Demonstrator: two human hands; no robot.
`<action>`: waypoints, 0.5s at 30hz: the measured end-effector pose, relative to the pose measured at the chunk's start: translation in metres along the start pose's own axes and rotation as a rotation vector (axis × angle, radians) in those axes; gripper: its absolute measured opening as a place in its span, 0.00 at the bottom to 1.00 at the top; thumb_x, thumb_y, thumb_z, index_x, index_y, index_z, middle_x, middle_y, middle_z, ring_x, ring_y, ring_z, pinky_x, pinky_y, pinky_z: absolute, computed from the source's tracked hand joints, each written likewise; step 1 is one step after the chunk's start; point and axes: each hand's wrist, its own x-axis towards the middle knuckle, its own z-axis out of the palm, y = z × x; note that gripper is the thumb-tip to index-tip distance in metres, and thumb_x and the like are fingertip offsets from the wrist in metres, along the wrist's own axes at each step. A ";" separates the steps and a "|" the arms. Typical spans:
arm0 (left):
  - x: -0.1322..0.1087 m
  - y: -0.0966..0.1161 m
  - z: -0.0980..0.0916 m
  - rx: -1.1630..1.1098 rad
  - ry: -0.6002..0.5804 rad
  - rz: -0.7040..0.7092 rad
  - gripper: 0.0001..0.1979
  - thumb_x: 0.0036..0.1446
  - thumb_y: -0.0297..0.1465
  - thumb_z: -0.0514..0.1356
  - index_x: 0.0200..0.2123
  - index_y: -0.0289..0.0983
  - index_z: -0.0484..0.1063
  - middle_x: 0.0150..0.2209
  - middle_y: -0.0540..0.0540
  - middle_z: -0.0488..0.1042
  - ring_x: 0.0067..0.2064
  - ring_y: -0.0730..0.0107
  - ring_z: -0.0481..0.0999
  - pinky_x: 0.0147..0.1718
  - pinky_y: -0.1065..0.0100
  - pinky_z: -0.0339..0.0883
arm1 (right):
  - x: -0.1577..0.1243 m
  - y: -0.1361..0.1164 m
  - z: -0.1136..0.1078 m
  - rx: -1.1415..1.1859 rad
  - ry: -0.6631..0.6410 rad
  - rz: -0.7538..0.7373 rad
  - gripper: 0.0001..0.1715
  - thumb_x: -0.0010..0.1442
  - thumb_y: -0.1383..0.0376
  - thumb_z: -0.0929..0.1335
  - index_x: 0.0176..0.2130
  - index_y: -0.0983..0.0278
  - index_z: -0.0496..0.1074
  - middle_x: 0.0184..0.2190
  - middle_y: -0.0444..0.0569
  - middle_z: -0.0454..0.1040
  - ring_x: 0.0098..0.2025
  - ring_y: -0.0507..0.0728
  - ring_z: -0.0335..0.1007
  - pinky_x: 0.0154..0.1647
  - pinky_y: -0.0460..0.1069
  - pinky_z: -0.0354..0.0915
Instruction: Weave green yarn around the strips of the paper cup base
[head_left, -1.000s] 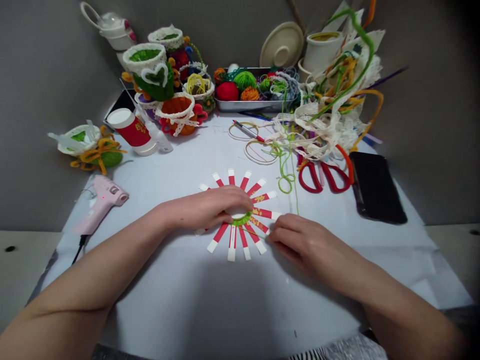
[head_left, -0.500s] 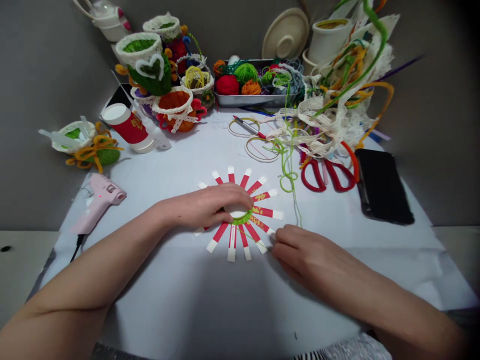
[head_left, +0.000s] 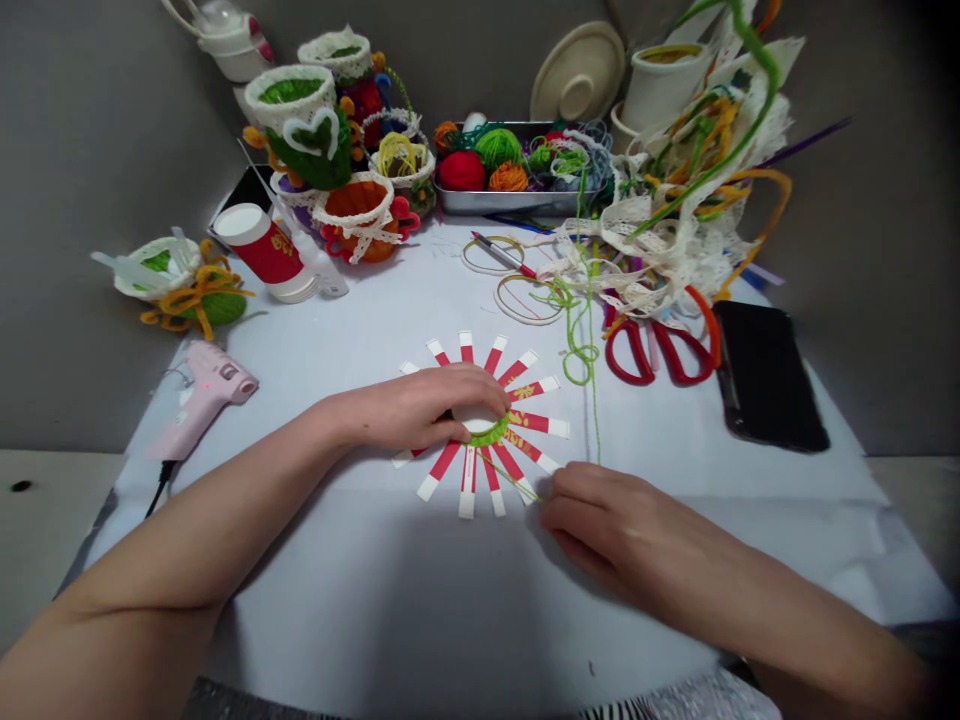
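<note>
A paper cup cut into red and white strips (head_left: 534, 422) lies splayed flat like a sun in front of me. Green yarn (head_left: 491, 434) is woven round its white centre. My left hand (head_left: 442, 398) grips the cut cup from above, its thumb and fingertips at the woven ring; the palm hides the strips on the left. To the lower right, my closed right hand (head_left: 604, 512) pinches the yarn's free strand, which runs taut from the ring across the lower strips. Its fingertips are beside the strip ends. The yarn's tail goes up the table past a loose tangle.
Red-handled scissors (head_left: 679, 352) and a black phone (head_left: 772, 375) lie at the right, below lace and ribbons. A pink glue gun (head_left: 206, 398) is at the left. Behind stand decorated baskets (head_left: 358, 205), a tipped paper cup (head_left: 262, 250) and a metal tray (head_left: 517, 203) of yarn balls.
The view has shifted slightly, so everything sits a little further right. My right hand has drawn slightly down towards me, and the yarn above it hangs straighter. My left hand keeps its hold.
</note>
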 end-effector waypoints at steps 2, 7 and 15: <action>0.000 0.000 -0.001 -0.005 -0.001 0.000 0.21 0.64 0.17 0.58 0.57 0.39 0.71 0.59 0.37 0.75 0.63 0.56 0.72 0.64 0.50 0.67 | 0.000 -0.001 0.001 0.026 -0.064 -0.008 0.13 0.71 0.72 0.64 0.33 0.64 0.71 0.34 0.47 0.71 0.34 0.53 0.66 0.34 0.48 0.61; 0.000 0.003 -0.002 -0.008 0.000 -0.007 0.21 0.64 0.16 0.58 0.57 0.38 0.71 0.58 0.37 0.75 0.62 0.57 0.73 0.62 0.52 0.69 | 0.007 0.000 0.006 0.034 -0.166 0.008 0.12 0.67 0.76 0.66 0.32 0.64 0.69 0.33 0.46 0.73 0.34 0.53 0.68 0.34 0.48 0.61; 0.000 0.000 0.000 -0.005 0.026 0.005 0.21 0.63 0.16 0.59 0.56 0.39 0.72 0.58 0.38 0.76 0.62 0.57 0.73 0.63 0.50 0.68 | 0.002 0.003 0.016 -0.006 -0.123 0.080 0.11 0.68 0.74 0.63 0.35 0.62 0.68 0.32 0.46 0.73 0.31 0.53 0.68 0.31 0.49 0.57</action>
